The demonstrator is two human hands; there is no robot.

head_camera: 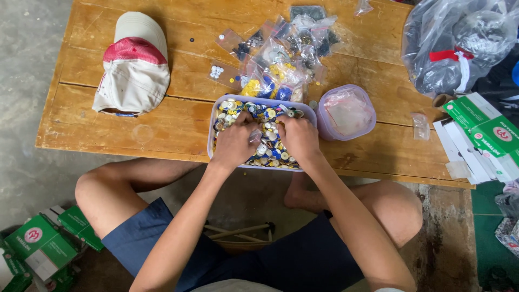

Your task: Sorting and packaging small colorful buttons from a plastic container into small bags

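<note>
Plastic tub of buttons: left hand and right hand fingers curled, digging in.

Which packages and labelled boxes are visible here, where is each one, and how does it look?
Green boxes: right table edge, flat cartons, green and white with a round red mark.
More green boxes: floor, lower left, same colours.
Small bags: table centre, behind the tub, clear plastic, holding buttons.
Large bag: top right, clear, crumpled, with a red tie.
</note>
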